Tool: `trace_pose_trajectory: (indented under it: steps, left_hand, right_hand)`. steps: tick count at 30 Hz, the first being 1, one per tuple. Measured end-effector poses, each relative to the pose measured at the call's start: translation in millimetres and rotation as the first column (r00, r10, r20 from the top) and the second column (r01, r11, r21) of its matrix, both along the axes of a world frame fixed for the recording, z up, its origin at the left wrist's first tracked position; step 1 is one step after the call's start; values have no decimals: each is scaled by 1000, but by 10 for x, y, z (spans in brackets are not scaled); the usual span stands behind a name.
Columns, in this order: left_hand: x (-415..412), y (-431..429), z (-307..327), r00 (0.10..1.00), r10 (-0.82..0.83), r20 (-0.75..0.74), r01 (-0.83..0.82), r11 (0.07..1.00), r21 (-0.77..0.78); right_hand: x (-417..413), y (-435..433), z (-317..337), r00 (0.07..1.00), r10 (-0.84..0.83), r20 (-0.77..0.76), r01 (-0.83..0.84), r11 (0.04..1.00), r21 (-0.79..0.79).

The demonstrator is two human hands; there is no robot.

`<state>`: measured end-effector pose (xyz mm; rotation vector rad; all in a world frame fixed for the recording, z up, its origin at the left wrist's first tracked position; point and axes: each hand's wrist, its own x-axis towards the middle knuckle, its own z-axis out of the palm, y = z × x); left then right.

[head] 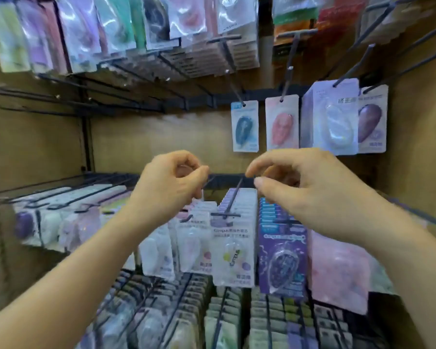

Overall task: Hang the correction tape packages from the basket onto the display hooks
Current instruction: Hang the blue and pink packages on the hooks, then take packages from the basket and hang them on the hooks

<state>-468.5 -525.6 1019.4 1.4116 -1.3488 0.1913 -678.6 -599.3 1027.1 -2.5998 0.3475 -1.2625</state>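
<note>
Both of my hands are raised side by side in front of the display, and neither holds a package. My left hand (171, 182) has its fingers curled in, thumb tip against the forefinger, with nothing visible between them. My right hand (310, 187) has loosely bent fingers, with a small gap between forefinger and thumb. Correction tape packages hang on the middle row just above my hands: a blue one (244, 125), a pink one (282, 122), a lilac stack (335, 117) and a purple one (370, 119). The basket is out of view.
Bare black hooks (86, 96) stick out at the left of the middle row. Below my hands, full hooks carry a white package (233, 250), a purple package (282, 258) and a pink package (337, 268). More packed rows hang above (126, 26) and below (186, 311). The backing is brown board (149, 142).
</note>
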Motion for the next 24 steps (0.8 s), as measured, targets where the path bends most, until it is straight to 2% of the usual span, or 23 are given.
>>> trace_pose_trajectory:
  steps: [3,7,9,13,18,21,24]
  left_hand:
    - [161,494,-324,994,105,24,-106,993,57]
    - [569,1218,-815,965,262,23,-260,935,242]
    - [816,1614,-1126,934,348,85,-353,856,378]
    - [1305,2455,-1866,857,497,138,-470,641,606]
    - [1850,3618,-2913,769,636,66,-441,454,774]
    - [2077,4306,-3538,719,690,85,-426,341,838]
    - [2202,4918,-4144,661,749,45,-368,271,889]
  right_hand:
    - [374,288,-97,984,103,-146,-109,993,-34]
    - [959,731,-388,912,196,-361,-229,972,-48]
    - [1293,972,-619,842,223,-492,-286,957,-54]
    - [1996,1456,-1239,629,199,-752,-373,925,-67]
    - [2783,2108,-2215,453,184,-872,-404,914,-18]
    - [3151,2507,-2850,349,199,-916,-387,920,52]
    - [3456,2871,-3501,290,241,-926,-360,924,128]
